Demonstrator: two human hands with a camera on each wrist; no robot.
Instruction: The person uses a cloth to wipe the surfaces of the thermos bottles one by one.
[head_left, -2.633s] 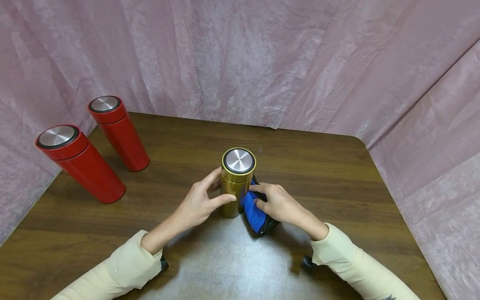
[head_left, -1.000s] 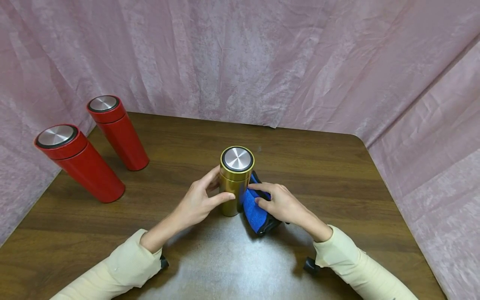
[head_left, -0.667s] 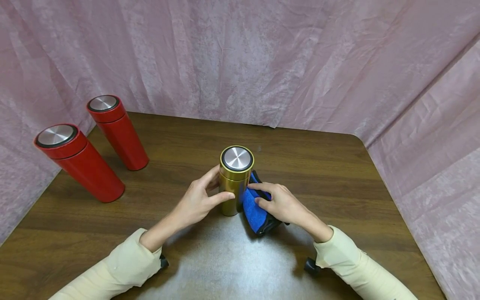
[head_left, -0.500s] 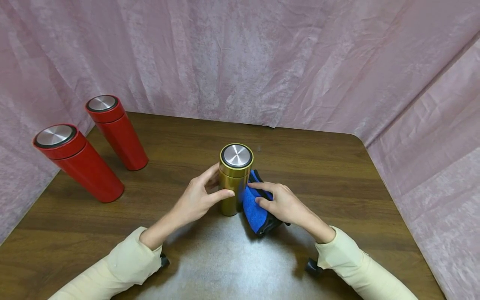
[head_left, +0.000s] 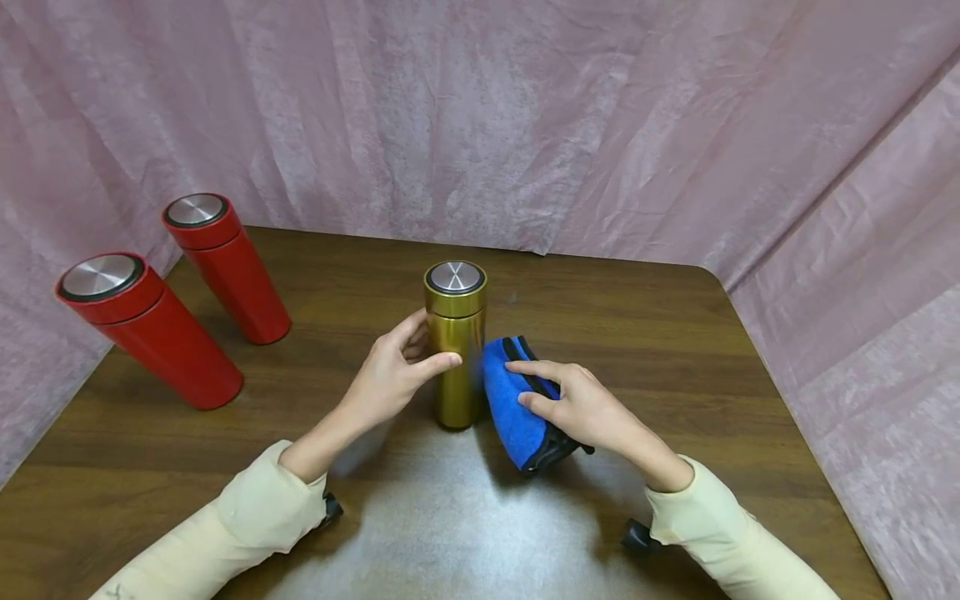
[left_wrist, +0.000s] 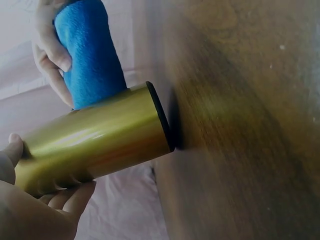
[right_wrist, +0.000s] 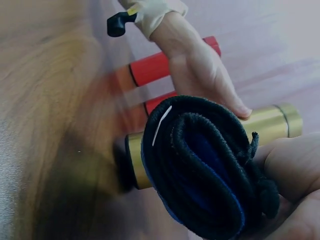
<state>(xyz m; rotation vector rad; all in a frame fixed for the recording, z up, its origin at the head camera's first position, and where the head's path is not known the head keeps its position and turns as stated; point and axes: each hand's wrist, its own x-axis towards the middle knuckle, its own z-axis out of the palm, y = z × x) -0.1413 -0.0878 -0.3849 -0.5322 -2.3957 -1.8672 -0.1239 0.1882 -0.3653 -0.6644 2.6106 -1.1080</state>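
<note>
A gold vacuum flask (head_left: 459, 337) with a silver-topped lid is near the middle of the table. My left hand (head_left: 384, 373) grips its left side, thumb in front and fingers behind. A folded blue cloth (head_left: 513, 421) with black edging is in my right hand (head_left: 591, 407), which pinches it between thumb and fingers. In the left wrist view the cloth (left_wrist: 92, 57) lies against the side of the flask (left_wrist: 100, 137). A dark shadow shows by the flask's base there; whether the whole base touches the table I cannot tell.
Two red flasks (head_left: 168, 337) with silver-topped lids stand upright at the left, one farther back. Brown wooden table (head_left: 660, 333) runs under everything. Pink curtains (head_left: 480, 125) hang behind it and along both sides.
The gold flask's top has swung away from me and slightly left, while its base has hardly moved. My right hand and the cloth have shifted a little to the right.
</note>
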